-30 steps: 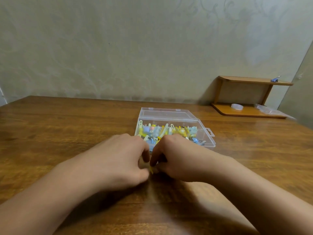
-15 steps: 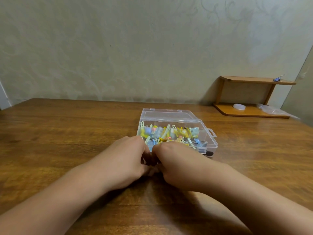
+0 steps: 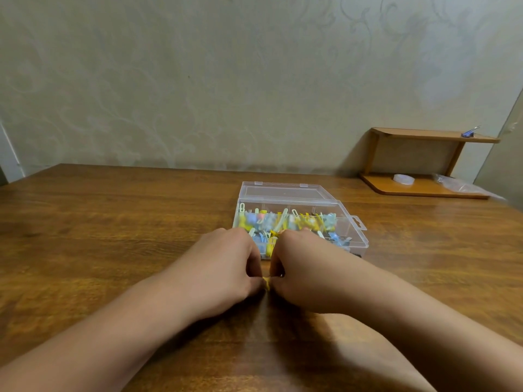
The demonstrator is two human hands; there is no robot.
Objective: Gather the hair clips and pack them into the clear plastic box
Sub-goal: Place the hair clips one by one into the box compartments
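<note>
A clear plastic box (image 3: 352,233) lies open on the wooden table, its lid (image 3: 283,191) folded back towards the wall. Several yellow, blue and white hair clips (image 3: 285,220) fill it. Just in front of the box, my left hand (image 3: 220,267) and my right hand (image 3: 305,270) meet knuckle to knuckle with fingers curled. Between their fingertips they pinch a small yellow hair clip (image 3: 267,282), of which only a sliver shows. My hands hide the box's near left corner.
The wooden table (image 3: 113,236) runs to a patterned wall. At the back right stands a small wooden shelf (image 3: 424,165) with a roll of tape (image 3: 403,179), a plastic bag (image 3: 458,186) and a blue clip (image 3: 469,132) on top.
Both hands stayed pressed together in front of the box, shifting slightly. The yellow clip shows between the fingertips again; half a second ago it was hidden.
</note>
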